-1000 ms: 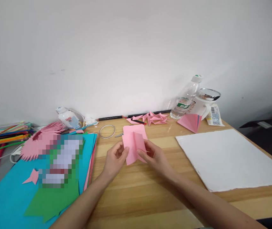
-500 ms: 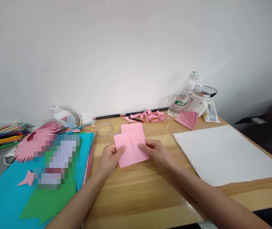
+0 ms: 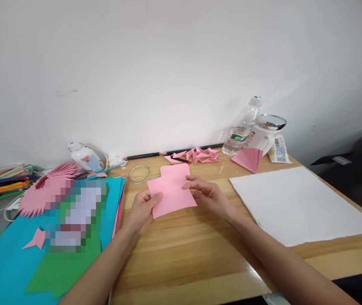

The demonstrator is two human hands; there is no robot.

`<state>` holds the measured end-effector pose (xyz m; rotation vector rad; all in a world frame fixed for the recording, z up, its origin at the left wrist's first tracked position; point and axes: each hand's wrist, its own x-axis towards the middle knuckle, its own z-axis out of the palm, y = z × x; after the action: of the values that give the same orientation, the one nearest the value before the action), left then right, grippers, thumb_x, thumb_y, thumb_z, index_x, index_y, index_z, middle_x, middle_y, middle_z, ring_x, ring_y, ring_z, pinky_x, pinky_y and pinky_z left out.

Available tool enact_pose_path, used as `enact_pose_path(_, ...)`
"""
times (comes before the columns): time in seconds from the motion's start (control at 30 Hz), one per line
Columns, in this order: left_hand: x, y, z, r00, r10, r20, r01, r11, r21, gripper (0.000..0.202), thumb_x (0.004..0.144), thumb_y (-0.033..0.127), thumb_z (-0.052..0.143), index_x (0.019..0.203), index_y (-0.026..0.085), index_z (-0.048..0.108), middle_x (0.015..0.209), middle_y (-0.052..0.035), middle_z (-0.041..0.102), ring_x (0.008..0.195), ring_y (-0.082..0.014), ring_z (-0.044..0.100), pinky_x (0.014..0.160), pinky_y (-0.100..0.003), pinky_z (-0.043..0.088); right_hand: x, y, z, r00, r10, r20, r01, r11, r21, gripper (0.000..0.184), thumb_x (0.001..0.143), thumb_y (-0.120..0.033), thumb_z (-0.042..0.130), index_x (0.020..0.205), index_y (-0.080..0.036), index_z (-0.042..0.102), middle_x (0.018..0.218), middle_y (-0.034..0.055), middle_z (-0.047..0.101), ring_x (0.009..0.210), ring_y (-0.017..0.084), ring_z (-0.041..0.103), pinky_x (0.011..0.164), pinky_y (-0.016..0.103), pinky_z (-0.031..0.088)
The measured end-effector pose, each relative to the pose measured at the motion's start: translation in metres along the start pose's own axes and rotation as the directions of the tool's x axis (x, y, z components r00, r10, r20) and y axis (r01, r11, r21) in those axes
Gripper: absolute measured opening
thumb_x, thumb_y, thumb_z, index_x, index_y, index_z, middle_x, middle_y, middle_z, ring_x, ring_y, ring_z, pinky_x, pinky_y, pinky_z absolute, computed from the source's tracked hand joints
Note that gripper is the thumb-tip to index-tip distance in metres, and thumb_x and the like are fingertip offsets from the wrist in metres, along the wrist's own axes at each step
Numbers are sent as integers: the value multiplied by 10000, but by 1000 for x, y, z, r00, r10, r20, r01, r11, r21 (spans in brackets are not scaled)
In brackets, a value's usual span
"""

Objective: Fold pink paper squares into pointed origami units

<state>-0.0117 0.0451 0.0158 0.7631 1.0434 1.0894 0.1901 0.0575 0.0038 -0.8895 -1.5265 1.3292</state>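
Pink stack (image 3: 175,169) toward far edge of surface (image 3: 174,262) was part-hidden by sheet (image 3: 172,200) pinched in left hand (image 3: 142,209); right hand (image 3: 211,198) was curled, grip indiscernible.

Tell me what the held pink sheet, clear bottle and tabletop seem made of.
Pink sheet: likely matte paper, by its thin, crisp edges. Clear bottle: probably glossy plastic; it is see-through with bright highlights. Tabletop: wood or wood-look laminate, given its banded grain and soft sheen.
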Motion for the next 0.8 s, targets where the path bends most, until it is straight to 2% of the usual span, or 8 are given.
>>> enact_pose_path(0.07, -2, 0, 1, 999, -18, 38, 18, 1000, 8, 366, 551, 307, 795, 839, 107, 690, 812, -105, 722, 728, -230, 665, 638, -330, 529, -1, 1, 1, 997, -35, 63, 32, 999, 39, 188, 751, -297, 619, 912, -215, 672, 1180, 76, 520, 1137, 214, 483, 782, 294, 486)
enact_pose_path(0.13, -4, 1, 3, 995, -42, 88, 38, 998, 39, 387, 581, 334, 780, 878, 106, 684, 847, -112, 718, 752, -231, 667, 657, -326, 528, -2, 2, 4, 996, -39, 79, 30, 994, 103, 200, 698, -288, 684, 885, -218, 693, 1147, 69, 545, 1035, 206, 548, 752, 294, 495)
enact_pose_path(0.23, -7, 4, 6, 980, -58, 189, 45, 996, 74, 460, 654, 390, 726, 1025, 130, 643, 954, -130, 695, 835, -256, 661, 660, -333, 531, -2, 1, 7, 1000, -22, -4, 22, 998, 61, 141, 679, -312, 703, 763, -199, 715, 935, 49, 644, 843, 180, 601, 712, 296, 482)
enact_pose_path(0.33, -8, 7, 7, 946, 17, 323, -26, 999, 21, 690, 642, 484, 706, 1251, 242, 488, 1068, -120, 656, 938, -287, 636, 697, -370, 532, -1, -1, 7, 992, 48, -113, -48, 999, 2, 172, 697, -345, 680, 710, -176, 709, 751, 26, 674, 706, 164, 592, 677, 298, 461)
enact_pose_path(0.43, -8, 3, 6, 913, 134, 385, -146, 989, 2, 881, 505, 462, 797, 1292, 288, 442, 1092, -109, 648, 988, -314, 614, 767, -406, 517, -1, -1, 7, 985, 89, -148, -89, 996, 6, 200, 697, -352, 675, 755, -163, 708, 761, 26, 691, 692, 164, 593, 675, 295, 451)
enact_pose_path(0.5, -7, -2, 5, 927, 160, 340, -198, 977, 77, 701, 529, 412, 800, 1168, 220, 585, 1015, -113, 681, 952, -312, 628, 793, -413, 509, -1, -1, 8, 988, 79, -134, -78, 997, 14, 209, 688, -354, 682, 751, -156, 706, 761, 30, 691, 688, 163, 592, 668, 289, 449)
enact_pose_path(0.6, -6, -9, 4, 962, 160, 221, -205, 959, 195, 336, 699, 406, 682, 906, 144, 715, 879, -98, 716, 835, -279, 661, 766, -416, 521, -1, 1, 11, 994, 62, -94, -58, 997, 49, 233, 653, -368, 709, 736, -151, 699, 739, 27, 681, 687, 167, 588, 655, 285, 449)
enact_pose_path(0.8, -5, -11, 5, 975, 212, 70, -224, 934, 280, 252, 656, 349, 722, 816, 155, 742, 781, -28, 724, 723, -231, 664, 722, -373, 546, -3, 2, 15, 979, 109, -170, -104, 994, 39, 298, 644, -438, 700, 616, -145, 657, 648, 15, 626, 638, 168, 561, 594, 277, 428)
